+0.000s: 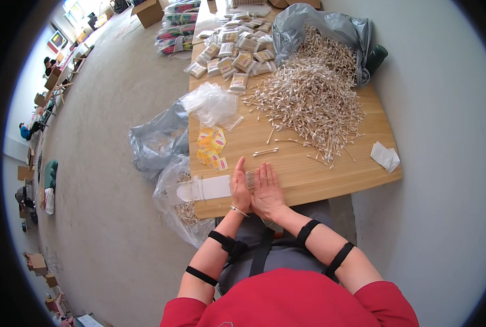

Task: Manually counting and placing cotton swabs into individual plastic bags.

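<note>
At the near edge of the table, a row of cotton swabs [250, 180] lies side by side between my two hands. My left hand [241, 188] stands on its edge along the left side of the row, fingers straight and together. Flat over the right part of the row rests my right hand [267, 193], its fingers stretched out and hiding some of the swabs. Touching my left hand's outer side is a white flat strip [216, 188] with a rounded end past the table edge. A few loose swabs [266, 151] lie just beyond my fingertips.
A large heap of swabs [319, 98] spills from a grey plastic bag [292, 27]. Filled small packets [243, 61], clear empty bags [213, 103] and yellow cards [211, 141] lie to the left. A crumpled tissue [385, 157] sits at right, near the wall. Plastic bags [164, 139] hang beside the table.
</note>
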Action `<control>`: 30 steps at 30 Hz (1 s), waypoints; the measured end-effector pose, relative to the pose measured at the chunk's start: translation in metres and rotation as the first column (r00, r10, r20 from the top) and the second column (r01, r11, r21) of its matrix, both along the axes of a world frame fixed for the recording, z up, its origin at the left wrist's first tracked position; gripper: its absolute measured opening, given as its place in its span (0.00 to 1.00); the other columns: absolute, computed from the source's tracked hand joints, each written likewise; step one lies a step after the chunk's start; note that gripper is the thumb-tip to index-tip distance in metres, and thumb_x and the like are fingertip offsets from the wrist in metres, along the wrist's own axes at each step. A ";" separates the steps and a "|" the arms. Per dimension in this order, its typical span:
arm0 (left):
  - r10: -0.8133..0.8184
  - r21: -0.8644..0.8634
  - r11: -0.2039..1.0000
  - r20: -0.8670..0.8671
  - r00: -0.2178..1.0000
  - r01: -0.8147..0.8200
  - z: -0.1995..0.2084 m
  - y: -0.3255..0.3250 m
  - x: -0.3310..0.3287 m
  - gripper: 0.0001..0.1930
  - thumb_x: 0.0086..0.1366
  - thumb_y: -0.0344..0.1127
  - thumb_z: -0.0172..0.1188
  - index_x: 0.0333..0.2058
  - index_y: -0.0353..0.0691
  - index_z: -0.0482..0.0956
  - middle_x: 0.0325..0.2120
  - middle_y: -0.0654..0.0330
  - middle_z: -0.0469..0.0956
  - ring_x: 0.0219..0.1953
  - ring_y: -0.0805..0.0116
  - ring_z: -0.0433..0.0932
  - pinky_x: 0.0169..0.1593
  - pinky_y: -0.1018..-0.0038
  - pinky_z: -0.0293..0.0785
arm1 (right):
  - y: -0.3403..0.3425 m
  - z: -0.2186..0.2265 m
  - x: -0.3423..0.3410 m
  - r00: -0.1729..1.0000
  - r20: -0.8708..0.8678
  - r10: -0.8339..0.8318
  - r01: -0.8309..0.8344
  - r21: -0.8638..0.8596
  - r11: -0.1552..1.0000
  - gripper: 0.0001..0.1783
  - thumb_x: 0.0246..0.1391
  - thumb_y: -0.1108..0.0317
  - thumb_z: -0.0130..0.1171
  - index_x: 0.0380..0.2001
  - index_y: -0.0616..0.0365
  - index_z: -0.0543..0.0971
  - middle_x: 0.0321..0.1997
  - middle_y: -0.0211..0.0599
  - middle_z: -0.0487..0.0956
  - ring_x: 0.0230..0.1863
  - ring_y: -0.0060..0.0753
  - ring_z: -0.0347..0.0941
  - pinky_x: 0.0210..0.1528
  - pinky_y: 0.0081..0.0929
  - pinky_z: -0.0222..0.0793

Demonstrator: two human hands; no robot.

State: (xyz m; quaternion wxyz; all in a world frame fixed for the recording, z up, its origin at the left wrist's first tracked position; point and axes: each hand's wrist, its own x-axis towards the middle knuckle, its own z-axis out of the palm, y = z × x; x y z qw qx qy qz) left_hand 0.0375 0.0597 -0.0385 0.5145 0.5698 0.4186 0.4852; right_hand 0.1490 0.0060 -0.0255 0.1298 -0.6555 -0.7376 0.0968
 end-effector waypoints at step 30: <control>0.161 -0.121 0.983 0.218 0.963 -0.137 0.001 -0.006 -0.073 0.31 0.72 0.52 0.34 0.61 0.31 0.56 0.62 0.52 0.57 0.65 0.65 0.52 0.68 0.69 0.43 | 0.009 0.013 -0.068 0.965 -0.058 0.257 -0.263 -0.199 0.944 0.48 0.53 0.49 0.46 0.64 0.72 0.41 0.71 0.58 0.35 0.72 0.54 0.24 0.70 0.45 0.19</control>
